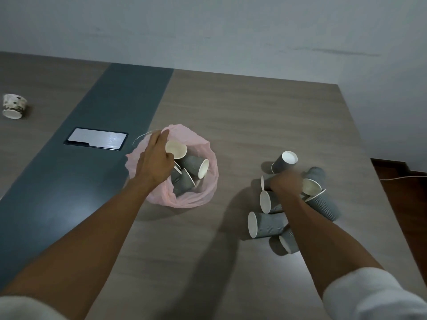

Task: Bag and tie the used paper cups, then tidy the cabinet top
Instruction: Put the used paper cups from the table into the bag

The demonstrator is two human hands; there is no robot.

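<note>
A plain grey-white wall (231, 31) stands behind the wood-look counter (254, 116), with dark brown floor (402, 192) at the right.

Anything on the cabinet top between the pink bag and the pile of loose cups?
Nothing: the head view shows bare wood between the pink bag and the pile of cups.

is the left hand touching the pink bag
Touching. The head view shows the left hand lying against the near-left rim of the pink bag, fingers curled around a cup over its mouth.
</note>
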